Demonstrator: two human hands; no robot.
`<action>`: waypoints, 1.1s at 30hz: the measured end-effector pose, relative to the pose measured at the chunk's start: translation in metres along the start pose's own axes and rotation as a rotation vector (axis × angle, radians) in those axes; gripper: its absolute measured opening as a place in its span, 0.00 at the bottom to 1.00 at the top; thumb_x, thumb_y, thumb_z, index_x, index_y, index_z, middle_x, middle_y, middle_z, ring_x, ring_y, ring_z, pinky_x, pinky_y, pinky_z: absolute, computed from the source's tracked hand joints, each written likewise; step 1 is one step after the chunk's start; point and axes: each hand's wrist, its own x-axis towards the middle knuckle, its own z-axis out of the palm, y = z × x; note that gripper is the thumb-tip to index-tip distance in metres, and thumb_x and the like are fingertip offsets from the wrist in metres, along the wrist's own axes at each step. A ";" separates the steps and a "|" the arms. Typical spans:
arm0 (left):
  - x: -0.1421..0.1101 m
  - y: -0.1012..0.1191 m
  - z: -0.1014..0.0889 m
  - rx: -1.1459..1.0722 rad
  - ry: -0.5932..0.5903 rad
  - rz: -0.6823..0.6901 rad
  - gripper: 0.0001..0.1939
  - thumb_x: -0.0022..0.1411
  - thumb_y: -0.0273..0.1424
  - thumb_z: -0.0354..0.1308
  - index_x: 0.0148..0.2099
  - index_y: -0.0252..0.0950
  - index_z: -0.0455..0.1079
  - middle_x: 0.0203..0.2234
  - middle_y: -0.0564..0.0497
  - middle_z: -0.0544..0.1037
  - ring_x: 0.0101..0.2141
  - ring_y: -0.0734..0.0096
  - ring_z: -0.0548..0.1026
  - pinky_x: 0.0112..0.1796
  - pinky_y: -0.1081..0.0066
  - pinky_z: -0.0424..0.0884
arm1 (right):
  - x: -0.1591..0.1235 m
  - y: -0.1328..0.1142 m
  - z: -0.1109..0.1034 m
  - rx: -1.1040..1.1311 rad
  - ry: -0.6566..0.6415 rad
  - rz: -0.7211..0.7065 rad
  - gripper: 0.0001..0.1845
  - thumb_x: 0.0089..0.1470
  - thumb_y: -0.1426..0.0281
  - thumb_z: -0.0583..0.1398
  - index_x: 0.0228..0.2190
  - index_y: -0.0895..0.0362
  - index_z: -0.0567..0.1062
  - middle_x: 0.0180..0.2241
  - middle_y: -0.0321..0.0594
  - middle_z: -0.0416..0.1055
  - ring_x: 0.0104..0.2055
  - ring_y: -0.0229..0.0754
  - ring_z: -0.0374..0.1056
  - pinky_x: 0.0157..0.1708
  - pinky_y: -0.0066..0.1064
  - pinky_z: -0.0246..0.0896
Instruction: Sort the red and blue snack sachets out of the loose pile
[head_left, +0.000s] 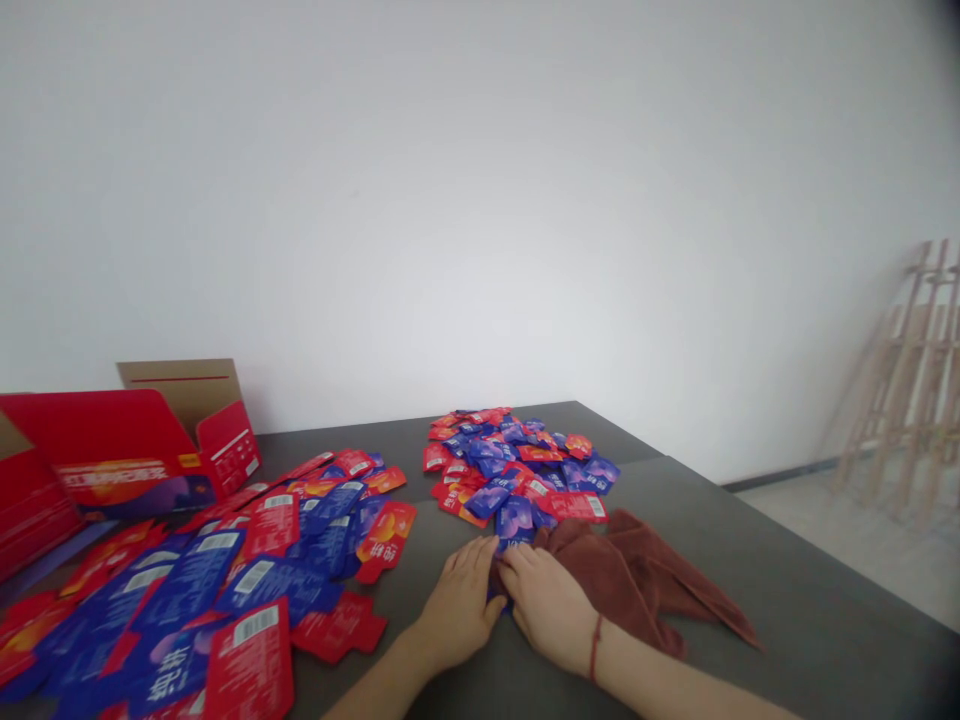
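At the front middle of the table, my left hand (463, 597) is closed on the near end of a blue packet (515, 523), its fingers pressed together. My right hand (551, 603), with a red cord at the wrist, meets it there and grips a corner of a brown cloth (600, 572) against the same packet. Much of the packet's near end is hidden under both hands. The rest of the cloth lies crumpled on the table, right of the hand. Just beyond, a pile of red and blue packets (517, 455) touches or nearly touches the held one.
Flat red and blue card sleeves (255, 580) with barcodes lie heaped on the left of the dark table (705, 560). Behind them stands an open red carton (120, 450) with raised flaps. A white wall backs the table; a wooden rack (911, 390) leans at the far right.
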 end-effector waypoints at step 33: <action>0.000 -0.008 -0.007 0.005 0.000 0.071 0.28 0.63 0.36 0.52 0.64 0.38 0.55 0.62 0.45 0.60 0.62 0.59 0.55 0.59 0.57 0.51 | -0.040 0.032 -0.008 -0.007 0.063 0.236 0.20 0.51 0.79 0.51 0.44 0.59 0.73 0.40 0.46 0.67 0.43 0.48 0.63 0.45 0.37 0.58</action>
